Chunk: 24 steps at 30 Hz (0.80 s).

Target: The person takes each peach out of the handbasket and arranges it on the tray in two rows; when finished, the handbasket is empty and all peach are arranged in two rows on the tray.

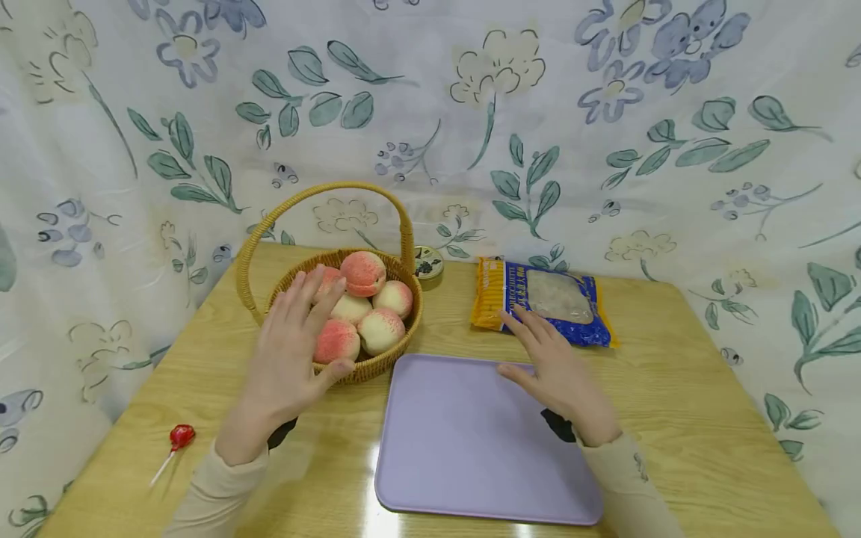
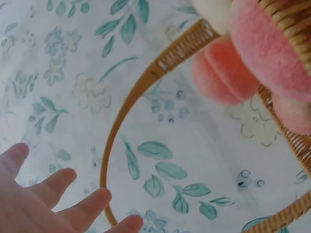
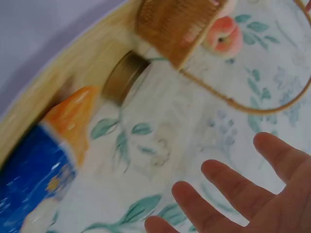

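In the head view my left hand point(image 1: 288, 351) is raised with straight, spread fingers and nothing in it. It overlaps the left side of a wicker basket point(image 1: 403, 345) heaped with several pink-and-white peaches point(image 1: 380, 329). My right hand point(image 1: 553, 366), also spread and holding nothing, is over the right part of a lilac tray point(image 1: 464, 448). Just beyond its fingertips lies a blue and orange bag of orecchiette pasta point(image 1: 558, 299). The left wrist view shows the left fingers point(image 2: 82, 208) apart from the basket handle point(image 2: 114, 131); the right wrist view shows the right fingers point(image 3: 238, 189) spread.
A red lollipop point(image 1: 181, 436) on a white stick lies at the table's left. Behind the basket, a small round tin point(image 1: 428, 265) stands near the back edge. Floral cloth point(image 1: 430, 112) hangs behind the wooden table point(image 1: 699, 418). The basket's tall handle point(image 1: 323, 188) arches above the peaches.
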Each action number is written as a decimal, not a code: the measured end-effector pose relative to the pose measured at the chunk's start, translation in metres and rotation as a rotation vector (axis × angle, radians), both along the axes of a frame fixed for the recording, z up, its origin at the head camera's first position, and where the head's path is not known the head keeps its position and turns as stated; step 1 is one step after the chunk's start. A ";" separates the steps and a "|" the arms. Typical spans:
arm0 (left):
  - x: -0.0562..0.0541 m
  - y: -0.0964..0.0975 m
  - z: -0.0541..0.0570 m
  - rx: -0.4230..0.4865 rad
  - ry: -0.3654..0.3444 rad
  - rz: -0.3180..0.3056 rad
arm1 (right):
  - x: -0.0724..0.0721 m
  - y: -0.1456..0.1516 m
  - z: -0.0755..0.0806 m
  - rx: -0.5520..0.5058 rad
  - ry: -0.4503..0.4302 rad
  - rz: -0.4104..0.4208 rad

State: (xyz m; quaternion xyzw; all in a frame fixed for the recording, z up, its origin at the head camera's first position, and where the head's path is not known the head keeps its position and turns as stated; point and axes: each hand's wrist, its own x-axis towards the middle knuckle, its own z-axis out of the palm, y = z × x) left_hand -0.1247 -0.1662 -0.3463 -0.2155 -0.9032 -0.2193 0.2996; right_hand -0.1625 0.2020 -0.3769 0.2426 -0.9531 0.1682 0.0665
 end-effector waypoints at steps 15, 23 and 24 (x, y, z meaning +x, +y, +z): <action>-0.006 -0.056 0.010 0.320 0.129 0.024 | -0.088 -0.160 0.053 -0.048 -0.119 0.295; -0.017 -0.069 0.000 0.353 -0.171 0.027 | -0.128 -0.231 0.057 0.049 -0.215 0.256; -0.019 -0.068 -0.001 0.353 -0.182 0.025 | -0.132 -0.237 0.056 0.063 -0.231 0.250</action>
